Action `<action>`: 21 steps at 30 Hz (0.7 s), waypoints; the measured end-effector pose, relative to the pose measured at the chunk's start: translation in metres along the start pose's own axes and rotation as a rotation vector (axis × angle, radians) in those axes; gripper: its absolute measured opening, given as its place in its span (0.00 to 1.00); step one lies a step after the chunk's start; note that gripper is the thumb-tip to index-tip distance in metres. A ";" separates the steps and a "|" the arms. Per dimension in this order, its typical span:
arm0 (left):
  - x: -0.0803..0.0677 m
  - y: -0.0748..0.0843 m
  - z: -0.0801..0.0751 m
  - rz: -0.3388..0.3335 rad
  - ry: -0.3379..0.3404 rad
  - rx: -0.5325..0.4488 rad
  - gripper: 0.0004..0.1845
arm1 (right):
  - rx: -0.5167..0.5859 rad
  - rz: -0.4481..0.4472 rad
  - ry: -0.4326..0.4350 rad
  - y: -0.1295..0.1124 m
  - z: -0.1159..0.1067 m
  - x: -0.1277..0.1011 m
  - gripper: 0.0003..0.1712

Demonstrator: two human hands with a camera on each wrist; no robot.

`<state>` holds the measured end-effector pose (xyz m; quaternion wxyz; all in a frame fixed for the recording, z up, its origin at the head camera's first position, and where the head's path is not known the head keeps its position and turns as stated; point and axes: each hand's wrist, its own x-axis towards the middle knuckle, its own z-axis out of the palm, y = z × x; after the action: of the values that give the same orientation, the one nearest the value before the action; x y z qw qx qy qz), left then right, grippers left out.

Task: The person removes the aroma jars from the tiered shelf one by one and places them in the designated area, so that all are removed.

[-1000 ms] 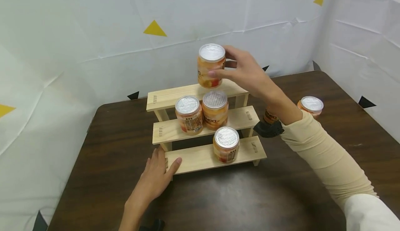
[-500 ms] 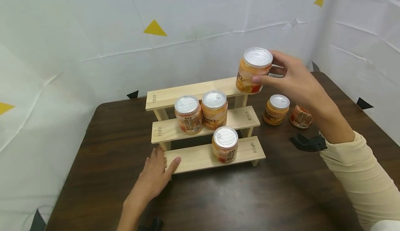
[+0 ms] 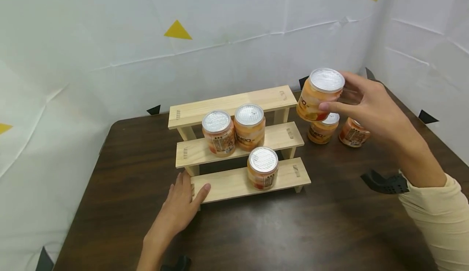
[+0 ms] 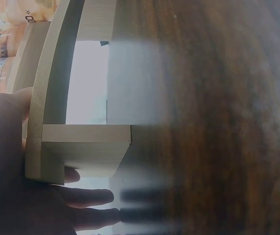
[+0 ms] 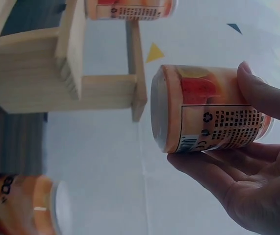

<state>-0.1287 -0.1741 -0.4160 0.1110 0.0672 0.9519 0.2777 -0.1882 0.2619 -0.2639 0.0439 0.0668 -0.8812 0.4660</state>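
- Shelf (image 3: 220, 187) with three wooden tiers: a left jar (image 3: 218, 136) and a right jar (image 3: 250, 129) close together on its middle one, a front jar (image 3: 262, 173) on its lowest.
- Right hand (image 3: 373, 104) grips a tilted jar (image 3: 319, 97) in the air, off the shelf's right end.
- Left hand (image 3: 179, 206), fingers outstretched, rests against the shelf's left end.
- Two spare jars (image 3: 321, 132) on the table (image 3: 256, 238), right of the shelf.

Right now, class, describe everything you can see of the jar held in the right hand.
The jar is squat and cylindrical, with a silvery, textured lid facing up. Its orange wrap shows red and yellow fruit, dark print and, from the right wrist, a barcode. Seemingly slightly tilted, it is gripped between thumb and fingers of the right hand, held up right of the wooden shelf.
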 end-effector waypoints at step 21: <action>-0.001 0.000 -0.002 0.029 0.003 -0.002 0.51 | -0.089 0.014 -0.022 0.066 0.012 -0.040 0.48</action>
<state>-0.1282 -0.1752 -0.4144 0.1058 0.0803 0.9506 0.2804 -0.1594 0.2918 -0.3295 0.0337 0.0635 -0.9019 0.4259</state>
